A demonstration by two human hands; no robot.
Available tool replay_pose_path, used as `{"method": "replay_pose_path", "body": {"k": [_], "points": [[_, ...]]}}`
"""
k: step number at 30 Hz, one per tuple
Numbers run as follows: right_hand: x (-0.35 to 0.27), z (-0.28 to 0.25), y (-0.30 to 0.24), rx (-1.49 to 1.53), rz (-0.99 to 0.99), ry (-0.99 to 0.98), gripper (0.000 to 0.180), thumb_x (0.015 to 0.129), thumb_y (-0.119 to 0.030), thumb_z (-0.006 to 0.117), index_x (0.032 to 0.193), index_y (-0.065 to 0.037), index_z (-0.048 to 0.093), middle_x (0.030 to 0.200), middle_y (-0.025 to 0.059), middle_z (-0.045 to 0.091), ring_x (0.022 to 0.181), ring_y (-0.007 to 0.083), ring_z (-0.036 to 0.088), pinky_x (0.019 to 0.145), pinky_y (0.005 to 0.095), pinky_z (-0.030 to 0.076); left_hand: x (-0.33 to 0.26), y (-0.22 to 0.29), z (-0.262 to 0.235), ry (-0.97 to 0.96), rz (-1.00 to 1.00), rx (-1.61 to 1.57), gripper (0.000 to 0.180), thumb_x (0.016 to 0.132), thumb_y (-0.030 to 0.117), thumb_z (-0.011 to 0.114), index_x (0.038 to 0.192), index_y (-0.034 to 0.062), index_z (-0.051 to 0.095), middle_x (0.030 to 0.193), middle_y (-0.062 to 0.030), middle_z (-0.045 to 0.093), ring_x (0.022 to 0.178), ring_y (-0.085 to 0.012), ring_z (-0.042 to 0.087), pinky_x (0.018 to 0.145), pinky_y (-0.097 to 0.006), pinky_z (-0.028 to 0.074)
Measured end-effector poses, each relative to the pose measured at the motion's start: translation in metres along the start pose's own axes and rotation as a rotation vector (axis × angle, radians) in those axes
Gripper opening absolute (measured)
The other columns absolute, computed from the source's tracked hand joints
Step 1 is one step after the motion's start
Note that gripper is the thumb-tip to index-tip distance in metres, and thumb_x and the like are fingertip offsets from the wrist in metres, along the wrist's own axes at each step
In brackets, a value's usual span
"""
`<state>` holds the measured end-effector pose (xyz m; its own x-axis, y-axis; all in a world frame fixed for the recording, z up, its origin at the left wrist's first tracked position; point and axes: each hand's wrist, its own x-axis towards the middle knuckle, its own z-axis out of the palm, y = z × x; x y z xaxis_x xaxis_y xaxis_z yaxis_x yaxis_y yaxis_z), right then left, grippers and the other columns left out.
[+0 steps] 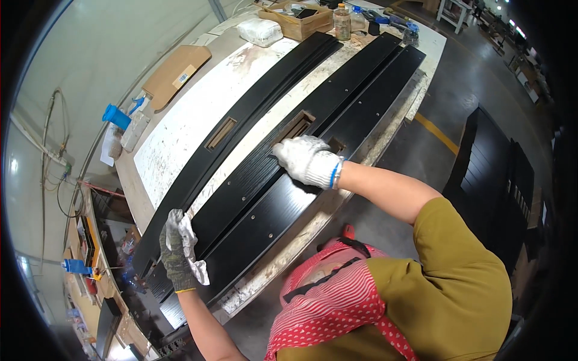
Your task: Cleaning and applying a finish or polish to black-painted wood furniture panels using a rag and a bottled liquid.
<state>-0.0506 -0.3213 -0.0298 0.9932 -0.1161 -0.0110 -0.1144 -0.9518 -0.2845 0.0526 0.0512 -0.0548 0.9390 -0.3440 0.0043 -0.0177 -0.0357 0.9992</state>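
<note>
Three long black boards lay side by side on the white-topped counter (168,157). The far black board (259,101) had a long slot cut in it. The middle black board (244,177) had a slot too, and the near black board (301,201) had little round dots along it.

The right hand (306,161), in a white glove, was on the middle black board, just beside its slot. Its fingers were bent and close together, but I could not tell if anything was under them. The left hand (176,253), in a dark green-grey glove, was at the left end of the boards. Its fingers were close together and held a crumpled white cloth (197,262), which hung out on the thumb side.

A piece of brown cardboard (167,87) at the back had a white sticker (183,76) with dark marks, too small to read. A clear bottle (342,25) with an orange cap had a pale label, also too small to read, and yellowish stuff inside. Next to it was a wooden box (297,30) full of odds and ends, with a flat black thing on top. A blue cup (116,117) leaned over near the left edge of the counter.
</note>
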Motion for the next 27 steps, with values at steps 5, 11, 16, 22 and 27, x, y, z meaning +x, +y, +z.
{"method": "replay_pose_path", "body": {"k": [5,11,16,22,27], "points": [[0.004,-0.027,0.086,-0.017,0.151,0.089,0.02,0.085,-0.01,0.052,0.092,-0.005,0.07,0.088,0.0241,0.071,0.085,0.0374,0.072,0.075,0.0468,0.058,-0.008,0.0,0.015,0.14,0.036,0.05,0.054,0.103,0.04,0.053,0.143,0.0033,0.051,0.135,-0.0065,0.059,0.118,-0.0152,0.058,0.098,-0.029,0.047],[-0.002,-0.027,0.075,0.041,0.129,0.042,0.02,0.088,-0.015,0.052,0.089,-0.003,0.069,0.088,0.0251,0.07,0.087,0.0377,0.071,0.078,0.0468,0.057,-0.007,-0.004,0.003,0.095,0.11,0.357,0.056,0.105,0.039,0.046,0.147,0.0015,0.045,0.145,-0.0098,0.053,0.131,-0.0196,0.05,0.112,-0.033,0.036],[-0.005,-0.031,0.149,0.005,0.159,0.266,0.022,0.088,-0.017,0.051,0.083,-0.005,0.068,0.078,0.0216,0.069,0.076,0.0383,0.071,0.069,0.0454,0.057,0.001,-0.013,-0.02,-0.01,0.008,0.259,0.056,0.106,0.038,0.044,0.148,0.0018,0.043,0.141,-0.0096,0.054,0.125,-0.0192,0.055,0.102,-0.03,0.046],[0.009,-0.063,0.175,-0.08,0.288,0.092,0.021,0.087,-0.016,0.055,0.093,-0.006,0.071,0.087,0.0209,0.072,0.083,0.0348,0.073,0.072,0.0454,0.058,0.023,-0.02,-0.018,0.03,-0.061,-0.028,0.049,0.106,0.034,0.046,0.142,-0.0002,0.049,0.133,-0.0143,0.06,0.114,-0.0225,0.063,0.088,-0.031,0.054],[0.03,-0.057,0.177,0.03,0.064,0.1,0.02,0.083,-0.014,0.055,0.085,-0.003,0.071,0.081,0.0213,0.071,0.081,0.036,0.072,0.071,0.047,0.058,0.051,0.032,0.113,0.028,0.304,0.412,0.053,0.107,0.039,0.041,0.139,-0.0011,0.05,0.136,-0.0164,0.059,0.123,-0.0272,0.058,0.106,-0.04,0.043]]}}
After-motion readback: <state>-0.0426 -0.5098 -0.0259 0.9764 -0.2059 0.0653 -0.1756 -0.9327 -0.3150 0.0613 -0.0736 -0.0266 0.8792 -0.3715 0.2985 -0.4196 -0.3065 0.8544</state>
